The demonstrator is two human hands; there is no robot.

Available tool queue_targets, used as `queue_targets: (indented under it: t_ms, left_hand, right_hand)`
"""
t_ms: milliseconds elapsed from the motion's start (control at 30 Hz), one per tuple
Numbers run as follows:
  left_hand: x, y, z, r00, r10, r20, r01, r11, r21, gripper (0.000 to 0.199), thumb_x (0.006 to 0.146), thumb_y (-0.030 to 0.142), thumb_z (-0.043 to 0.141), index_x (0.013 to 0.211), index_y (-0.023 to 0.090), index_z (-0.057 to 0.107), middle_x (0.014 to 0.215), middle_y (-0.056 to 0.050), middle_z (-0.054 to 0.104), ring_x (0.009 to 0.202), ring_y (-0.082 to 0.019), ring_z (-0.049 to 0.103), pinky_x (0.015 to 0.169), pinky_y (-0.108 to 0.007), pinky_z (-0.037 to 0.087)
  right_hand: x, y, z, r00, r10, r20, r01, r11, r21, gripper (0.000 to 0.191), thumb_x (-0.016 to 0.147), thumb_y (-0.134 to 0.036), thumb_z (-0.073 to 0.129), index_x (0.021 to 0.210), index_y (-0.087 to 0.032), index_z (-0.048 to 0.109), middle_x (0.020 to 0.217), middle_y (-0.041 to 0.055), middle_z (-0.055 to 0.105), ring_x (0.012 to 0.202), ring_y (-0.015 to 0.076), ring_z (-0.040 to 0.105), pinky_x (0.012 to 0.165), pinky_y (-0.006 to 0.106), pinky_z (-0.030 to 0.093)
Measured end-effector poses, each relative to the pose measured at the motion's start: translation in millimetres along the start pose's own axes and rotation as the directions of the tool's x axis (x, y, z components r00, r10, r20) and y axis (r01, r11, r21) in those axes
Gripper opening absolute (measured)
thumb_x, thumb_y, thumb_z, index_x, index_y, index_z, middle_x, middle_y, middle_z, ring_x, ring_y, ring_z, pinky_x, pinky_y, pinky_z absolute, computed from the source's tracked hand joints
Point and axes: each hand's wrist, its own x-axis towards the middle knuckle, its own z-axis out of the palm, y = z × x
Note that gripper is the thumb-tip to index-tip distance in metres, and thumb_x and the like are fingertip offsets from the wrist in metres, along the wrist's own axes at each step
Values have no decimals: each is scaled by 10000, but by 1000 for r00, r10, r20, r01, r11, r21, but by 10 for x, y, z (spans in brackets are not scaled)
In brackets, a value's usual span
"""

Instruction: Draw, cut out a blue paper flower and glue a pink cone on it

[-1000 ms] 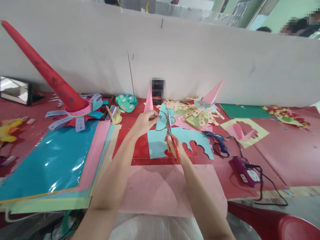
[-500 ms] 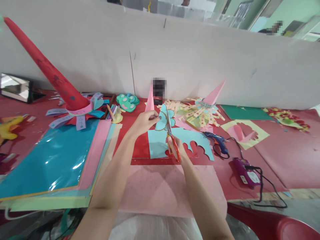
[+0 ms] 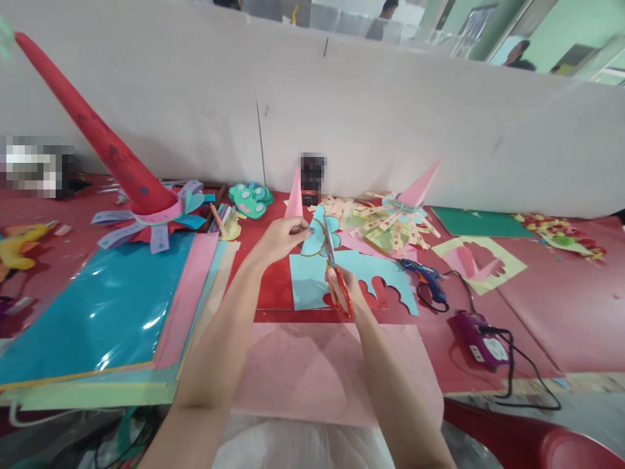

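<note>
Between the fingertips of my left hand [image 3: 287, 236] is a light blue paper piece [image 3: 315, 242] with a scalloped edge and a brown outline. My right hand [image 3: 338, 280] is closed round the red-orange handles of a pair of scissors [image 3: 346, 296]. The scissors' blades point away from me and lie against the paper piece, along its outline. Below both hands a light blue sheet [image 3: 305, 283] with scalloped cut-outs rests on red material. A pink paper cone [image 3: 293, 195] stands just behind my left hand.
A blue glue gun [image 3: 427, 277] and a purple power strip [image 3: 481, 339] with a black cable lie on the right. At left, a tall red cone [image 3: 105, 146] stands behind a stack topped by a glossy blue sheet [image 3: 117, 312]. A white partition [image 3: 195, 98] rises behind the table.
Both hands stay in nearly the same place. The paper piece and the scissors' blades have shifted only slightly, and the view has moved a little.
</note>
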Motion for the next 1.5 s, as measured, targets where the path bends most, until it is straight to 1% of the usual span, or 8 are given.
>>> queue_targets:
  t_ms: [233,400,567,800,1133,1367,1500]
  left_hand:
    - [-12,8,-22,1000,-8,-2,8,1000,12,180,777,336,525,686,181,523,571,30,488,521,-105,456,505,-229,335]
    - [-9,-42,-39,1000,-4,-7,4,1000,18,188,784,344,529,694,179,537,580,29,490,522,-104,450,507,-232,331]
    - [-15,-84,-57,1000,-12,7,12,1000,2,186,788,353,540,724,178,547,633,23,512,556,-102,463,530,-230,342]
    - [-15,-100,-93,1000,-23,2,23,999,31,204,797,373,534,735,180,558,621,28,488,537,-100,435,513,-232,322]
    - [-27,-105,-122,1000,-30,-1,30,999,14,193,788,362,533,729,179,554,594,38,471,502,-86,398,483,-226,292]
    - [-38,-76,-144,999,-35,-3,35,999,10,177,787,341,532,725,177,556,595,38,461,508,-84,401,475,-218,292]
    - [-43,-63,-153,999,-40,-10,40,999,5,178,781,336,532,711,173,549,594,36,461,516,-85,402,482,-217,297]
  right_hand:
    - [6,25,8,1000,5,0,-5,1000,-18,553,747,-776,403,651,-232,396,400,-76,358,335,87,326,372,237,270]
    - [10,18,14,1000,12,14,-12,1000,2,554,738,-781,411,643,-235,379,392,-81,341,324,84,327,351,232,272]
    - [-5,-12,26,1000,17,21,-17,1000,23,542,740,-761,437,642,-232,376,386,-87,332,314,75,317,335,219,256]
    - [-5,-7,30,999,23,22,-24,999,26,504,770,-702,462,644,-221,378,387,-94,322,299,65,314,320,212,261]
    - [3,22,45,998,38,41,-40,998,55,479,796,-661,467,633,-221,367,385,-96,318,295,55,289,320,207,238]
    - [-1,24,41,1000,20,21,-20,1000,11,482,783,-651,498,605,-226,357,371,-93,317,299,57,283,323,211,240]
    - [-2,26,37,999,25,33,-26,999,21,487,769,-650,514,595,-225,352,373,-91,315,301,57,283,320,214,232]
